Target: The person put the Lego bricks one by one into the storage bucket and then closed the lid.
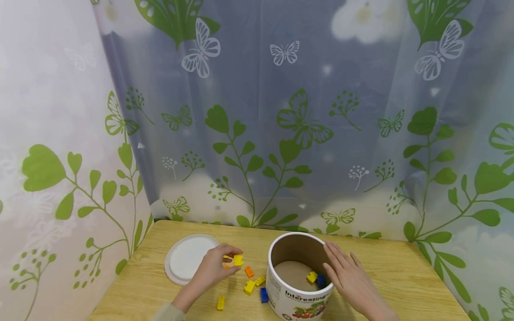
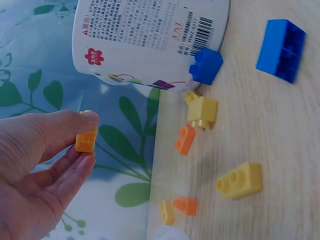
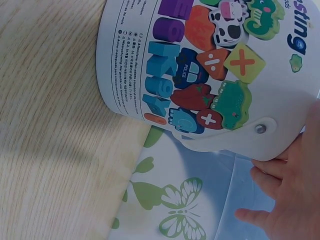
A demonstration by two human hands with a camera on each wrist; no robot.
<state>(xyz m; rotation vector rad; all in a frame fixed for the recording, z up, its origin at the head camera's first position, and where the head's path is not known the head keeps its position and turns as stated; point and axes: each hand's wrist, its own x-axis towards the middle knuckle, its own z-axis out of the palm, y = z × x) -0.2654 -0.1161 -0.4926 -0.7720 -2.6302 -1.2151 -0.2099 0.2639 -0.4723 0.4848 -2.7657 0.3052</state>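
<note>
Raised over the table left of the bucket, my left hand (image 1: pixel 214 264) pinches a yellow building block (image 1: pixel 238 260) between thumb and fingertips. In the left wrist view the pinched block (image 2: pixel 86 140) appears end-on. My right hand (image 1: pixel 353 283) rests with extended fingers on the right rim of the white round bucket (image 1: pixel 274 285). In the right wrist view those fingers (image 3: pixel 267 181) lie by the rim near the handle joint. Inside the bucket are a yellow block (image 1: pixel 311 277) and a blue block (image 1: pixel 321 281), low near the right wall.
Loose blocks lie between bucket and lid: yellow blocks (image 1: pixel 249 287), an orange block (image 1: pixel 249 271) and a blue block (image 1: pixel 263 295) close to the bucket. Another yellow block (image 1: pixel 221 303) lies nearer the front. A white round lid (image 1: pixel 186 258) sits at left. A patterned curtain (image 1: pixel 249 178) hangs behind the table.
</note>
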